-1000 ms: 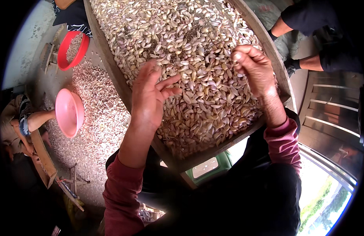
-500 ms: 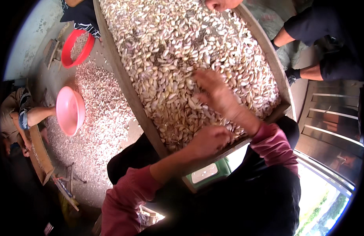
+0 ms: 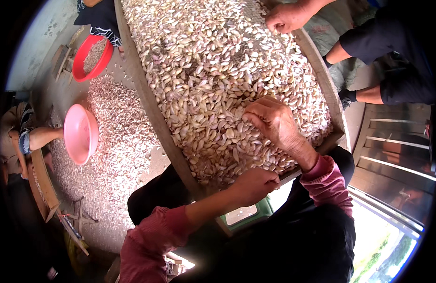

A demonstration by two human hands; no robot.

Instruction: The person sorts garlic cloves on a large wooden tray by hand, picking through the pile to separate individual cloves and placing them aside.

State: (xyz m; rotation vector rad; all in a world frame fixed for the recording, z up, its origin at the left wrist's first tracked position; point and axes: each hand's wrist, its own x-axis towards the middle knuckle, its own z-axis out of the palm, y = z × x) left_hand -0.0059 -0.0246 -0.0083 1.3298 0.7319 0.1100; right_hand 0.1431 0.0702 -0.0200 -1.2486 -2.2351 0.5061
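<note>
A long wooden-framed tray [image 3: 146,89] lies in front of me, spread with pale, purplish garlic cloves [image 3: 199,104]. Above the cloves near the tray's right side is my right hand [image 3: 277,121], its fingers pinched together and pointing left; whatever is between the fingertips is too small to make out. My left hand [image 3: 256,185] is curled closed over the tray's near edge, and its contents are hidden. At the far right edge, another person's hand [image 3: 287,19] reaches in over the cloves.
On the floor to the left lies a wide heap of cloves [image 3: 119,122], with a pink basin [image 3: 81,134] and a red basin [image 3: 106,59] beside it. Another person sits at far left near a wooden trough [image 3: 44,184]. Below the tray's near end shows a green container [image 3: 264,207].
My right hand has drawn slightly back and right, its fingers closing into a pinch. My left hand has lowered a little toward me. The other person's hand has come further into view.
</note>
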